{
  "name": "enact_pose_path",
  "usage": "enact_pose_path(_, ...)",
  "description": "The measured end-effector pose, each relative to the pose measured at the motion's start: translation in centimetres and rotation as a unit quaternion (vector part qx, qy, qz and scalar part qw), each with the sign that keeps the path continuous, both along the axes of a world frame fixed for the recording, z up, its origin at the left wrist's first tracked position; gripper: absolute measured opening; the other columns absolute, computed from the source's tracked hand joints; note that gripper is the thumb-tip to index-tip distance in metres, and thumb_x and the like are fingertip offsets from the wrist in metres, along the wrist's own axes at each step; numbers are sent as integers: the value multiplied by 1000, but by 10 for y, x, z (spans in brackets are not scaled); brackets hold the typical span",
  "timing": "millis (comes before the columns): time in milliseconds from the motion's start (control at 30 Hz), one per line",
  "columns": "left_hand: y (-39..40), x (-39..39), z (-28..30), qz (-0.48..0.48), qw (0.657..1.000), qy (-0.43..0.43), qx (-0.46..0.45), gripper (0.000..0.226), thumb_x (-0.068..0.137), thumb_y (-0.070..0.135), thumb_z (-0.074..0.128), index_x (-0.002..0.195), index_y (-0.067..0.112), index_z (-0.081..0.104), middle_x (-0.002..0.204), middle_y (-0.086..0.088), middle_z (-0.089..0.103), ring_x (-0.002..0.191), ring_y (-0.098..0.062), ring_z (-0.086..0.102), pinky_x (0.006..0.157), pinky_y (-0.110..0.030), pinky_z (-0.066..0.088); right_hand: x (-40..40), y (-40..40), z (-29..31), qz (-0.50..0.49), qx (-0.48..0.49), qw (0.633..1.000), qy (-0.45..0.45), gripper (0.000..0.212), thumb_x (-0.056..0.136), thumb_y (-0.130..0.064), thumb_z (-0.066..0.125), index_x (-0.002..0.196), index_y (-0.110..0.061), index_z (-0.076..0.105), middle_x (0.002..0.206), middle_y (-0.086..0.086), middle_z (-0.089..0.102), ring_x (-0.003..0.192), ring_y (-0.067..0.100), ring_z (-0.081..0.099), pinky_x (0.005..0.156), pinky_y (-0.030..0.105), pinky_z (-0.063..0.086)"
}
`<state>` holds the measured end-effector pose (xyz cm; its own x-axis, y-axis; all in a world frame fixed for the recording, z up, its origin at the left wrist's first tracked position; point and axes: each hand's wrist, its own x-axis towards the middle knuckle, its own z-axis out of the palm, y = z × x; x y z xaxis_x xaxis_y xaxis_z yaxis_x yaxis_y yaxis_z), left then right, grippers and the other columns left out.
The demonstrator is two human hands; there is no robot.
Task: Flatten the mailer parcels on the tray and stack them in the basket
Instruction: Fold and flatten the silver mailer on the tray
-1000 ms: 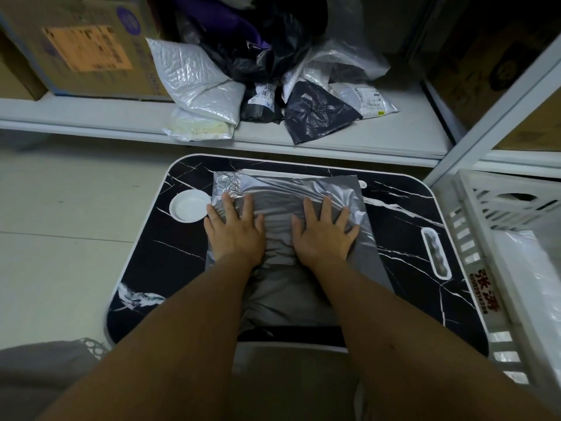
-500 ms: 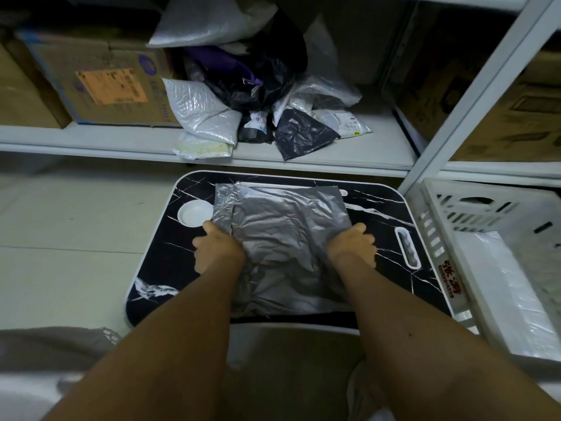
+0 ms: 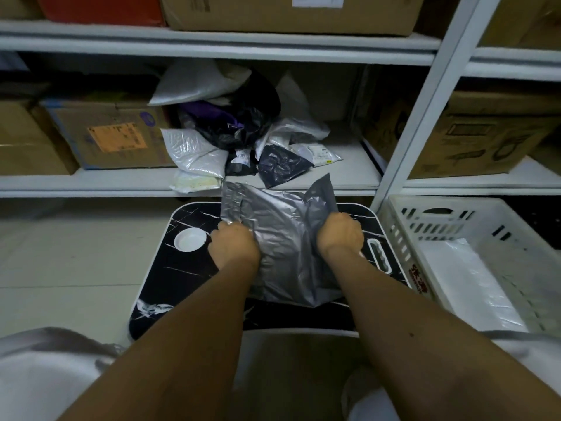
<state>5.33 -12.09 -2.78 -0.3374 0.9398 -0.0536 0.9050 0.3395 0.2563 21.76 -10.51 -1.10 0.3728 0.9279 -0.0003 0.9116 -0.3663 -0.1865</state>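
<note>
A grey silver mailer parcel [image 3: 282, 238] is lifted off the black marble-patterned tray [image 3: 170, 275], its far edge raised toward the shelf. My left hand [image 3: 233, 246] grips its left side and my right hand [image 3: 340, 233] grips its right side, both with curled fingers. The white slatted basket [image 3: 394, 226] stands to the right of the tray and holds a flat white mailer [image 3: 467, 284].
A pile of black, white and purple mailers [image 3: 243, 141] lies on the lower shelf behind the tray. Cardboard boxes [image 3: 112, 135] fill the shelves. A white upright post [image 3: 425, 98] stands between tray and basket. A small white dish [image 3: 190, 240] sits on the tray's left.
My hands went from pressing flat on the mailer to gripping its two sides, and now lift it off the tray. The view has tilted upward.
</note>
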Motion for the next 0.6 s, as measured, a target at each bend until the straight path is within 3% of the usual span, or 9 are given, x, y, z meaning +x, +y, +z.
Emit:
enact_pose_path(267, 0, 84, 61, -111, 993, 19, 41, 34, 89, 16, 49, 119, 4, 58, 126, -13, 55, 118, -32, 47, 92, -38, 44, 96, -2, 62, -77, 34, 994, -63, 32, 93, -16, 46, 121, -14, 60, 122, 6, 59, 125, 28, 37, 93, 39, 37)
enact_pose_path(433, 1, 180, 87, -209, 977, 18, 41, 33, 89, 19, 49, 117, 6, 60, 124, -13, 58, 119, -31, 49, 94, -36, 43, 202, -20, 86, -145, -8, 973, -178, 31, 96, -21, 44, 122, -17, 60, 123, 2, 58, 126, 28, 33, 96, 40, 32)
enact_pose_path(600, -3, 274, 83, -320, 947, 27, 13, 31, 91, 23, 47, 116, 11, 61, 124, -11, 58, 119, -29, 49, 92, -33, 42, 286, -55, 72, -184, -86, 947, -249, 32, 96, -25, 43, 124, -21, 58, 120, -1, 56, 116, 25, 35, 90, 37, 30)
